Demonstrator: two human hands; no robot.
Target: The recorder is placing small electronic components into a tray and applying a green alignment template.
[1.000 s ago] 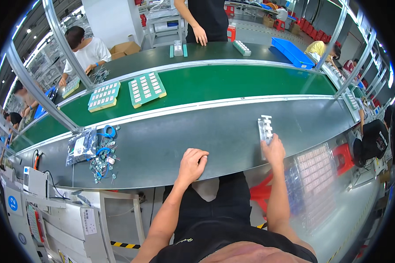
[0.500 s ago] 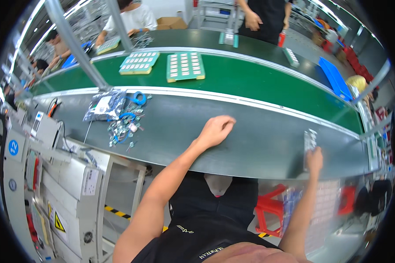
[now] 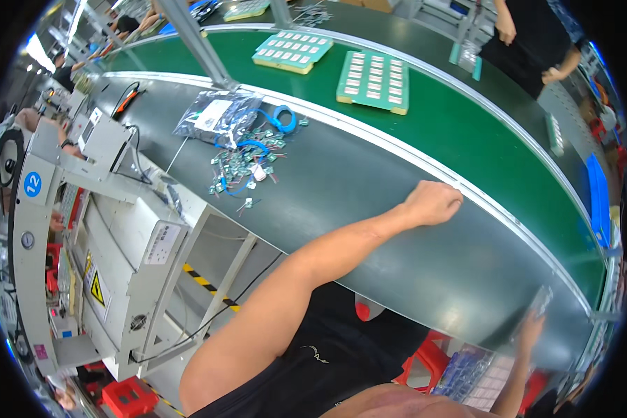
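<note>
My left hand (image 3: pixel 433 203) is curled into a loose fist just above the dark bench top (image 3: pixel 369 209), close to the metal rail, with nothing visible in it. Over at the right end of the bench, my right hand (image 3: pixel 531 329) grips the near end of a narrow, clear-greyish strip (image 3: pixel 543 298). Motion smears the strip, so its exact kind cannot be made out. To the left lies a heap of small green circuit boards with short wires (image 3: pixel 247 164). A silvery plastic bag (image 3: pixel 219 117) and a blue ring-shaped roll (image 3: pixel 283 119) lie beside the heap.
Beyond the rail (image 3: pixel 425 169), a green belt (image 3: pixel 467 132) carries two panels of small boards (image 3: pixel 374 81). A white machine (image 3: pixel 132 230) stands at the left. Clear trays (image 3: pixel 470 376) and a red stool (image 3: pixel 425 359) are below the bench. A co-worker (image 3: pixel 529 49) stands across.
The view has turned to the right. My left hand has closed more and now lies nearer the rail. My right hand still holds the strip at the bench's right end.
</note>
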